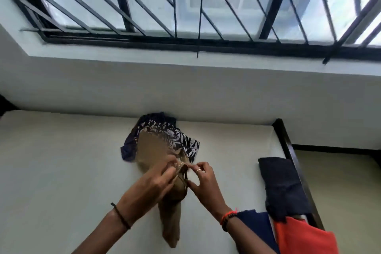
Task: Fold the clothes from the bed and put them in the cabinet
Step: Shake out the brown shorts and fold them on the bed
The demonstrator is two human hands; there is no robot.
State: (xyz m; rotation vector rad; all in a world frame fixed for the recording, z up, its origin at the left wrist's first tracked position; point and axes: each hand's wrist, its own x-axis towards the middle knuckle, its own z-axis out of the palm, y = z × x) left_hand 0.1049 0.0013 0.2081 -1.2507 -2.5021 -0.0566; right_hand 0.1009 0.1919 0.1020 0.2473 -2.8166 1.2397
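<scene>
A tan garment (152, 150) is lifted off the white bed (61, 161), its lower end hanging down toward me. My left hand (152, 183) grips its gathered upper edge from the left. My right hand (203, 179) pinches the same edge from the right, a ring on one finger. Behind the tan garment lies a crumpled dark blue garment with a white leaf print (175, 138), close to the wall.
A folded black garment (282, 185) lies at the bed's right edge beside the dark bed frame (288, 146). Navy cloth (257, 225) and orange cloth (303, 237) lie at the lower right. A barred window (185, 6) spans the wall above.
</scene>
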